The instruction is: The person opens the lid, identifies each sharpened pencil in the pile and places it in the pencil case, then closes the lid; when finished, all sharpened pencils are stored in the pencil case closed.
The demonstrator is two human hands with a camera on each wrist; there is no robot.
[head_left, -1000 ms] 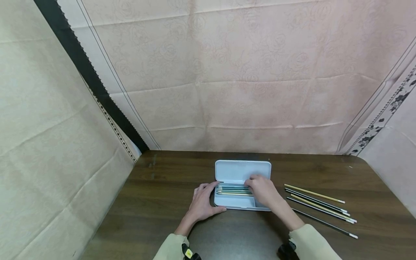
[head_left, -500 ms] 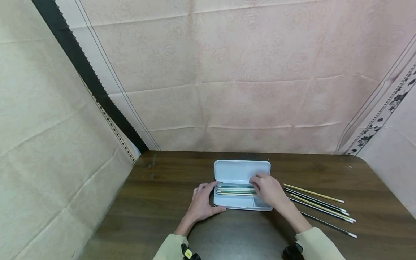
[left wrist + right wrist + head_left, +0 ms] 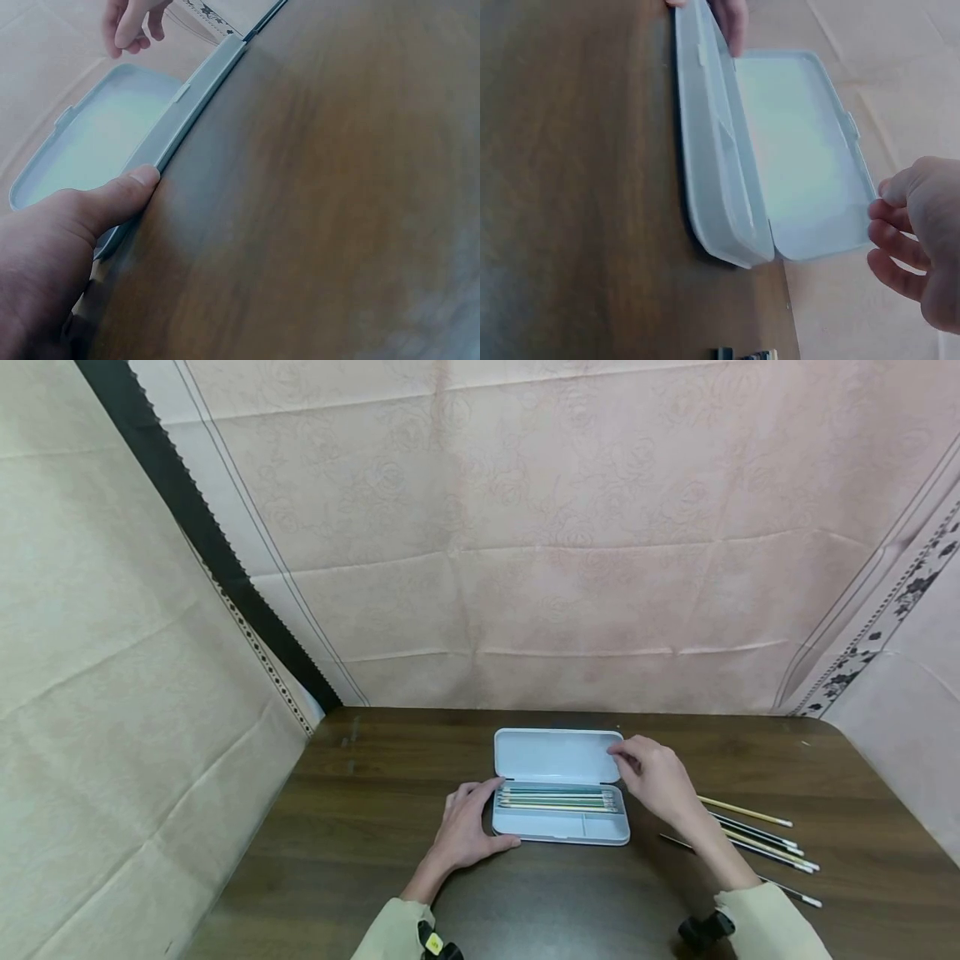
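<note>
A light-blue pencil case (image 3: 562, 832) lies opened on the table, its lid (image 3: 551, 755) tilted back. Several pencils (image 3: 558, 801), green and pale yellow, lie side by side in its long rear compartment. My left hand (image 3: 472, 827) holds the case's left end, the thumb (image 3: 135, 187) on the front wall and the fingers at the rear corner. Near the lid's right edge is my right hand (image 3: 656, 777), its fingers (image 3: 896, 244) loosely curled and holding nothing. The left wrist view shows it apart from the lid.
Several black and yellow pencils (image 3: 776, 852) with white ends lie on the wooden table (image 3: 352, 860) to the right, partly hidden under my right forearm. A pale cloth (image 3: 570, 568) hangs behind the table's far edge. Another cloth (image 3: 150, 652) hangs at the left.
My right hand has lifted away from the pencils in the case and moved right and back, towards the lid's edge. My left hand stays at the case's left end.
</note>
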